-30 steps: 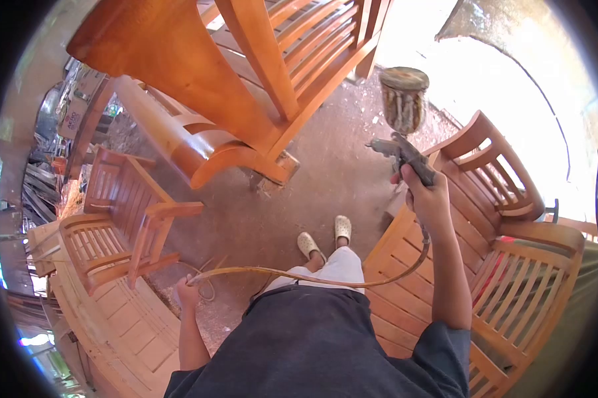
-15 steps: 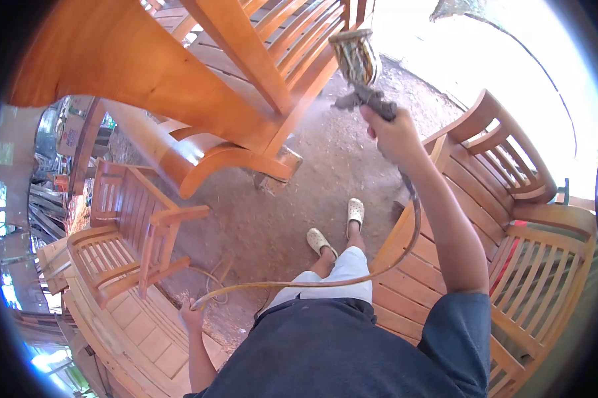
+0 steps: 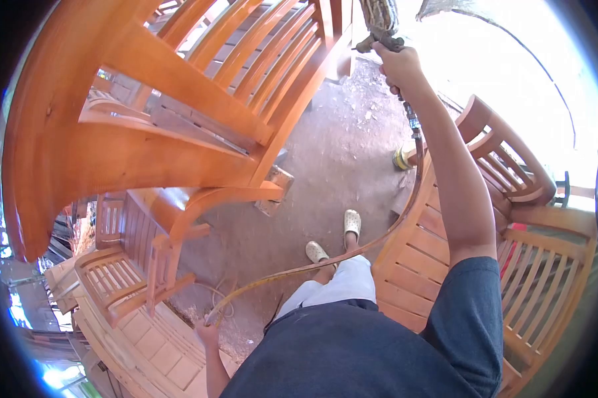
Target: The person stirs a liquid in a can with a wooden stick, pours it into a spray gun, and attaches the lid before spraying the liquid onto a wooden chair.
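Note:
At the top of the view, my right hand [image 3: 403, 68] is closed around a spray gun [image 3: 380, 40] with a paint-streaked cup above it, cut off by the frame edge. The gun's nozzle faces left, toward a glossy orange wooden bench [image 3: 179, 152] with a slatted back. From the gun's handle an air hose [image 3: 325, 264] curves down across my body to the lower left. There my left hand [image 3: 208, 330] is closed on the hose. The gun's trigger is mostly hidden by my fingers.
A paler wooden bench [image 3: 418, 262] stands close on my right. Another unvarnished wooden chair [image 3: 130, 265] and a pale slatted piece [image 3: 140, 338] are at lower left. A small can [image 3: 401, 159] sits on the dirt floor [image 3: 272, 232], and a block [image 3: 274, 190] is under the orange bench.
My right hand and the spray gun have moved up and away. The orange bench shows lower and larger on the left. My left hand, still on the hose, shows slightly lower and further right.

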`<state>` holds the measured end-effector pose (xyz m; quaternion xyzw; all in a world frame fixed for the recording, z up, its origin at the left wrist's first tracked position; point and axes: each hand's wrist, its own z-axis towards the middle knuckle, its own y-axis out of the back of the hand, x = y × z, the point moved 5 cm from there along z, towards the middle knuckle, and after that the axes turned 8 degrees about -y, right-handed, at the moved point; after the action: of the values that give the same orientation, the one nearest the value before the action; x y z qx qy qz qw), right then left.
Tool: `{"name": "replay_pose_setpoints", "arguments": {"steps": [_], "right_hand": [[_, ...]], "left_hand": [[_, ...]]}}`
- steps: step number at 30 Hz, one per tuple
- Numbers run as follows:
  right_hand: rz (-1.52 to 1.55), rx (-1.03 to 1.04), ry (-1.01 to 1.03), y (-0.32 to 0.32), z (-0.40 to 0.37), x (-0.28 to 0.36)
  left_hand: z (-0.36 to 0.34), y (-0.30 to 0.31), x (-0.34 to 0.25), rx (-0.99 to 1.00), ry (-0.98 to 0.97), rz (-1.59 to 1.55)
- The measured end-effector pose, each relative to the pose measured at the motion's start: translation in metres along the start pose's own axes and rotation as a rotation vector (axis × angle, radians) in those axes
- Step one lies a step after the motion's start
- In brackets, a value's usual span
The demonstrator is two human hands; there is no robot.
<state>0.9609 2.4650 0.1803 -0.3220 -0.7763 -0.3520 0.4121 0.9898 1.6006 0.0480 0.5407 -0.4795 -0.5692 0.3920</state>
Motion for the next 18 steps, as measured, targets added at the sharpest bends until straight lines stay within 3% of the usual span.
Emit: {"name": "replay_pose_setpoints", "arguments": {"steps": [4,12,18], "right_hand": [[-0.003,-0.094,-0.002,0.030,0.019,0.017],[0.256,-0.372,0.272,0.084,0.074,-0.001],[0.741,-0.180,0.326,0.077,0.065,-0.035]], "left_hand": [[0.005,0.004,-0.033,0.055,0.041,0.059],[0.020,-0.014,-0.060,0.106,0.107,0.072],[0.024,-0.005,-0.068,0.158,0.194,0.210]]}}
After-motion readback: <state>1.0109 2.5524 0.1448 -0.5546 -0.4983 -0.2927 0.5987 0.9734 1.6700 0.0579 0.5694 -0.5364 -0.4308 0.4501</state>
